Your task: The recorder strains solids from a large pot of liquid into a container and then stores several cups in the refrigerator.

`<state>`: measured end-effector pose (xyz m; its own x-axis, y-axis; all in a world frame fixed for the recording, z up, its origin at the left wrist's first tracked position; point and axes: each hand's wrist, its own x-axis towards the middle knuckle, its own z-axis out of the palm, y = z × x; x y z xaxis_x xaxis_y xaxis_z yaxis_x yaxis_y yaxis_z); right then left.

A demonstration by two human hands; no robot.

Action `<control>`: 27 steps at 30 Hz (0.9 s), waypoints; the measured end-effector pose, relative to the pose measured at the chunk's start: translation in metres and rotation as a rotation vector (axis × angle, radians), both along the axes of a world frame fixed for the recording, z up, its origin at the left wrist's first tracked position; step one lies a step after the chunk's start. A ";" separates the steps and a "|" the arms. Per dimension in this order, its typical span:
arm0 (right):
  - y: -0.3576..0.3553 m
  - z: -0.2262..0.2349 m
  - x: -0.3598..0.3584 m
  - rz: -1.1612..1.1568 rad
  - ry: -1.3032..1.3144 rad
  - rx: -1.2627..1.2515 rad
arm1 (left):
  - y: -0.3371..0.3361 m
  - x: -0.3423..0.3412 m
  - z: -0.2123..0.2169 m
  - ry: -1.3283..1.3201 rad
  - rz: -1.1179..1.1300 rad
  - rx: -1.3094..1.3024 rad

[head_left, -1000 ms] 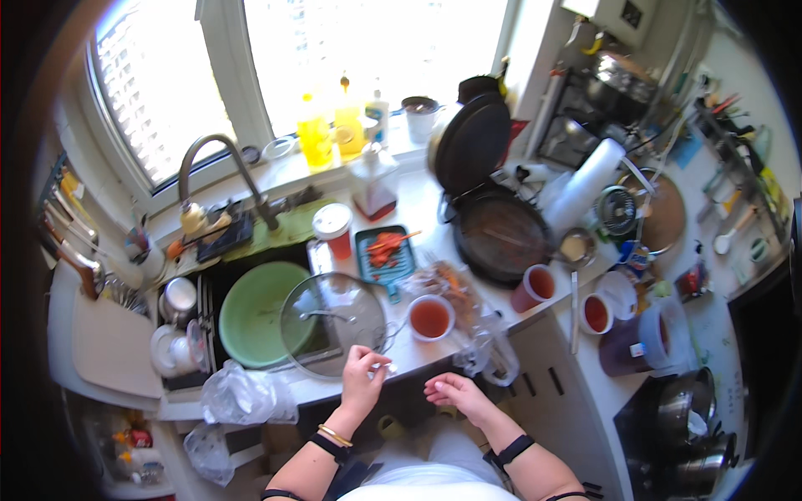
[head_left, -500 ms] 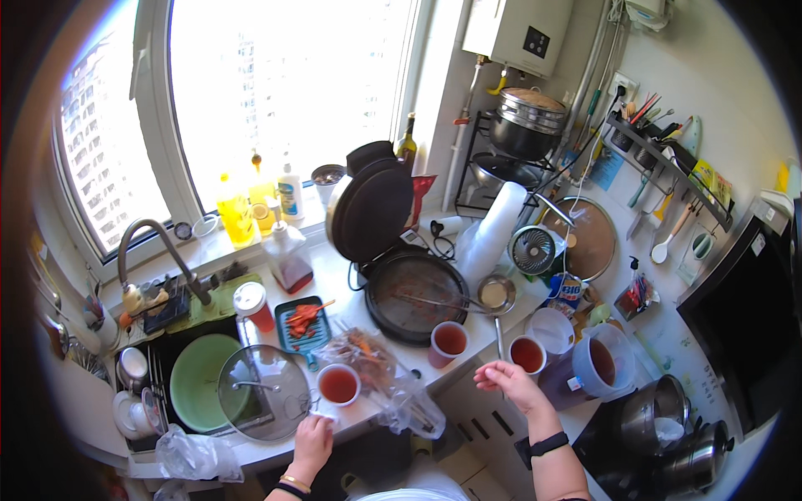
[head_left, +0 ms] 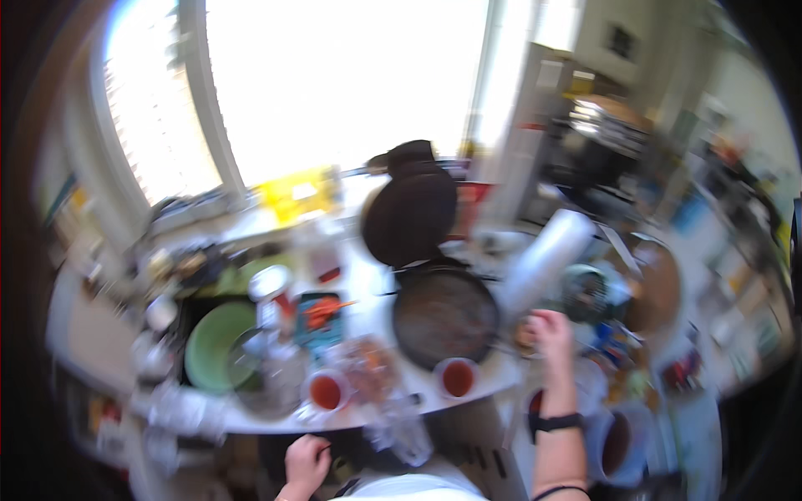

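Right of the black pan (head_left: pixel 447 317), the right hand (head_left: pixel 553 336) is at a small round-bowled utensil (head_left: pixel 524 336); blur hides whether it grips it. The left hand (head_left: pixel 307 464), loosely curled, hangs front-left of the pan, contents unclear.

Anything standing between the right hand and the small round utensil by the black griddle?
Nothing visible does: the right hand appears right at the small round utensil, on its side away from the black griddle. Blur hides whether they touch.
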<state>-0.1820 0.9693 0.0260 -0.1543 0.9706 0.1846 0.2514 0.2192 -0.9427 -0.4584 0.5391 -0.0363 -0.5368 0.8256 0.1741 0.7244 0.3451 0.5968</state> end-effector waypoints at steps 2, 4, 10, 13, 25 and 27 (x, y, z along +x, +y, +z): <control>0.016 -0.005 0.009 0.033 -0.121 0.113 | 0.000 0.013 0.014 -0.037 0.048 -0.062; 0.014 0.006 0.013 0.066 0.030 -0.065 | 0.002 0.014 0.017 -0.049 0.087 -0.009; -0.047 0.023 -0.041 0.336 0.091 -0.115 | -0.046 0.010 0.034 0.014 0.373 0.046; -0.105 0.050 -0.085 0.503 0.033 -0.010 | -0.077 -0.016 0.038 0.147 0.598 0.238; -0.380 0.102 -0.307 1.300 0.005 0.159 | -0.197 -0.146 0.025 -0.086 0.857 0.630; -0.420 0.094 -0.354 1.411 0.003 0.294 | -0.202 -0.157 0.003 -0.078 0.780 0.565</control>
